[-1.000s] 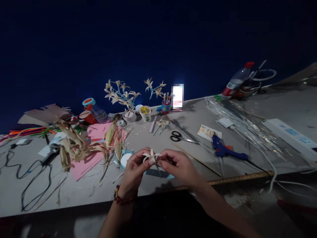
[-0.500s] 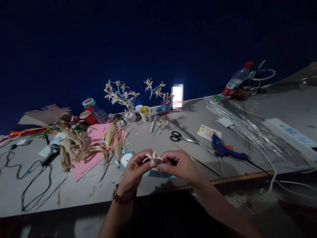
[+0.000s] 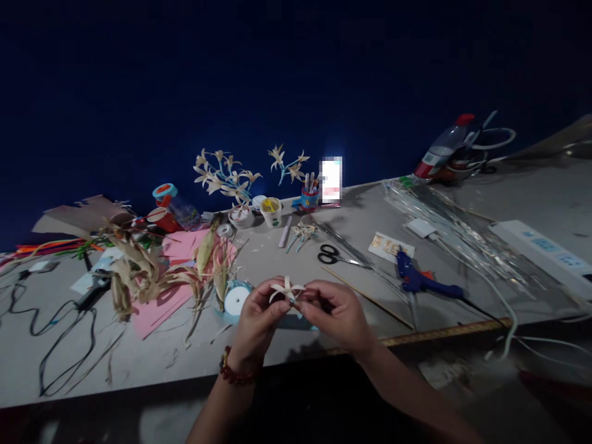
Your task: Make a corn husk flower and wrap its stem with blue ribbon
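Observation:
My left hand point(image 3: 261, 317) pinches a pale handmade flower point(image 3: 287, 288) with narrow petals, which look like dried corn husk. At its base, closed fingertips of my right hand point(image 3: 340, 316) meet a bit of light blue tape; the stem is mostly hidden by the fingers. A roll of light blue tape point(image 3: 235, 300) with a white core lies just left of my hands. Beyond them, several small finished flowers point(image 3: 303, 233) with blue stems rest on the table. Flower sprays point(image 3: 226, 176) of the same kind stand at the back.
Black scissors point(image 3: 330, 253), a thin stick point(image 3: 370, 299) and wires point(image 3: 346, 243) lie right of centre. Farther right are a blue glue gun point(image 3: 425, 280) and a power strip point(image 3: 541, 250). Dried husks point(image 3: 139, 268) cover pink paper point(image 3: 155, 314) on the left. A lit phone point(image 3: 331, 180) stands behind.
Both hands have shifted slightly to the right, and the flower has risen and turned a little. More light blue now shows at its base.

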The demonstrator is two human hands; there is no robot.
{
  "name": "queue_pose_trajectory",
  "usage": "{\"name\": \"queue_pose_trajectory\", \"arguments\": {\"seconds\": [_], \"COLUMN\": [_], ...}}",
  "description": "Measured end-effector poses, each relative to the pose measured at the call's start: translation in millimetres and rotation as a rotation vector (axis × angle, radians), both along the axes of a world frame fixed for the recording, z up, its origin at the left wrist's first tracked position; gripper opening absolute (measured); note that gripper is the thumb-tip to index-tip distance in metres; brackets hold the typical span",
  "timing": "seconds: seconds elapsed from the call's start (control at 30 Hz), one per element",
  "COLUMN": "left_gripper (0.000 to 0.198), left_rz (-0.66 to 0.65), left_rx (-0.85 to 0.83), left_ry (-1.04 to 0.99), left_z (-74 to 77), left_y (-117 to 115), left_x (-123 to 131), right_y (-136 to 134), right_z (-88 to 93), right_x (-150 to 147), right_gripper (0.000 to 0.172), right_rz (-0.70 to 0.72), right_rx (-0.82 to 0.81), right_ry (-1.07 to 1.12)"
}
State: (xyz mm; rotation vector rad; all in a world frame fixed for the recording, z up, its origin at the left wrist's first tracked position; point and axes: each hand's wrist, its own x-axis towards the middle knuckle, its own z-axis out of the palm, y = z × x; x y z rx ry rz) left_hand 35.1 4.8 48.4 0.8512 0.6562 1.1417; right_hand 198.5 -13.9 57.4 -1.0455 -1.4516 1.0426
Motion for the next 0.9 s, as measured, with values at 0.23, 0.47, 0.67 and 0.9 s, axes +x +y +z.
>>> {"name": "queue_pose_trajectory", "arguments": {"seconds": [0.23, 0.47, 0.67, 0.9], "left_gripper": [0.012, 0.009, 0.011, 0.012], "left_rz": [0.252, 0.291, 0.266, 0.235], "left_rx": [0.109, 0.139, 0.169, 0.260], "left_ry": [0.113, 0.197, 0.202, 0.212], "left_z": [-4.8, -9.3, -6.5, -5.8], "left_y": [-10, -12, -11, -9], "left_x": [15, 13, 6, 0], "right_y": [-1, -2, -3, 3], "right_z": [1.1, 4.8, 7.5, 9.1], "right_x": [-5, -5, 0, 0], "right_gripper": [0.017, 0.018, 0.019, 0.040], "right_rz": [-0.242, -0.249, -0.039, 0.138], "right_rx": [0.539, 0.578, 0.037, -0.346], "right_ry": [-0.409, -0.500, -0.138, 0.228]}}
